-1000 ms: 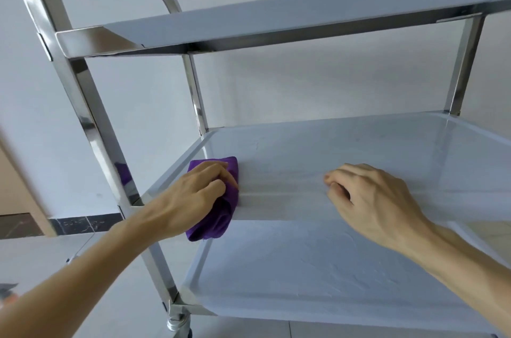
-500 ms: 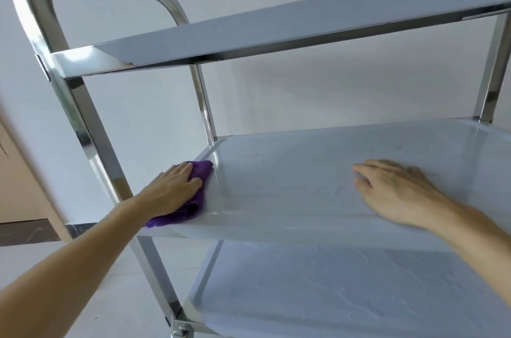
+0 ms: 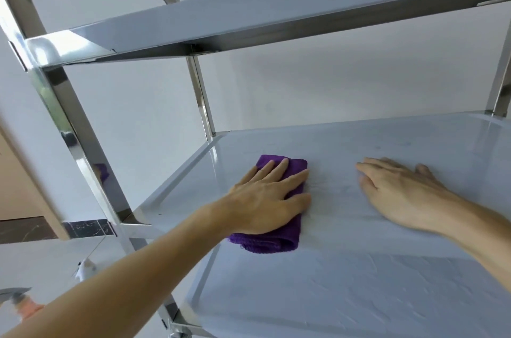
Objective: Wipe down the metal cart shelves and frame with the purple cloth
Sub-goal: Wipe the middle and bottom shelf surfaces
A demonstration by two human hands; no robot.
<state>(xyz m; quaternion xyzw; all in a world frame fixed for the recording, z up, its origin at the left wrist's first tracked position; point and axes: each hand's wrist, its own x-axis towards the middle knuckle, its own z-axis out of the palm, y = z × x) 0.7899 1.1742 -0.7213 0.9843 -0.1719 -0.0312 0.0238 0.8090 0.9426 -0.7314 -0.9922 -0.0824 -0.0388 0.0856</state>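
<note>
Near the middle shelf (image 3: 414, 144)'s left front corner, the left hand (image 3: 265, 199) presses flat on the purple cloth (image 3: 279, 243), right hand (image 3: 401, 193) spread bracing; overhanging cloth could slip off.

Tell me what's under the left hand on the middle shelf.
The purple cloth lies flat on the middle shelf under the left hand, which presses it with straight fingers. The cloth's middle is hidden under the palm.

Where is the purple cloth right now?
In the head view the purple cloth lies on the cart's middle shelf, toward its left front, pressed flat under the left hand; the right hand rests on the shelf beside it.
</note>
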